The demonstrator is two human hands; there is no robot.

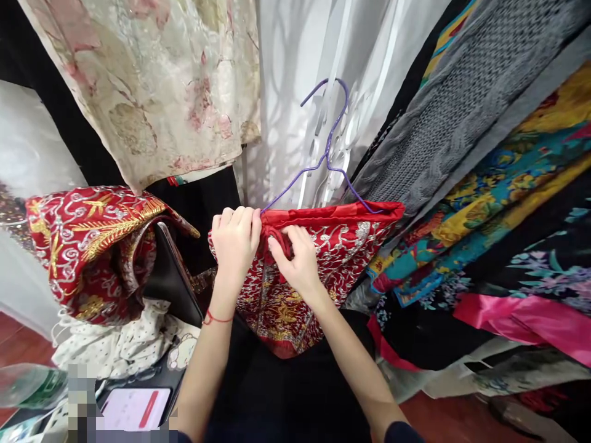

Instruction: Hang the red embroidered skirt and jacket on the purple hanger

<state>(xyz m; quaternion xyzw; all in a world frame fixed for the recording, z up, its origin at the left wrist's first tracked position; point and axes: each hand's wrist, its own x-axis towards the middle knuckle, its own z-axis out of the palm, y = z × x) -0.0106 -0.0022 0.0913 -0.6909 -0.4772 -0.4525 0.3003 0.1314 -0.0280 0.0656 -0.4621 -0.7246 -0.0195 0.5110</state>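
A red skirt (pixel 295 307) with silver and gold embroidery hangs in front of me, its plain red waistband (pixel 341 214) along the top. The lower arms of a purple wire hanger (pixel 329 144) run into that waistband; the hook points up and is on no rail. My left hand (pixel 235 243) is closed over the waistband at its left part, fingers on top, beside the hanger's left arm. Just right of it, my right hand (pixel 298 258) has its thumb and fingers curled around a bunched red knot or tie (pixel 272 240) at the waistband. Its exact shape is partly hidden by the fingers.
Another red embroidered garment (pixel 92 252) lies draped over a black chair (pixel 173 277) at left. Below are a dotted white cloth (pixel 115 338), a phone (pixel 136 409) and a plastic bottle (pixel 32 384). Floral cream fabric (pixel 184 92) hangs above; a grey knit (pixel 443 117) and colourful clothes hang at right.
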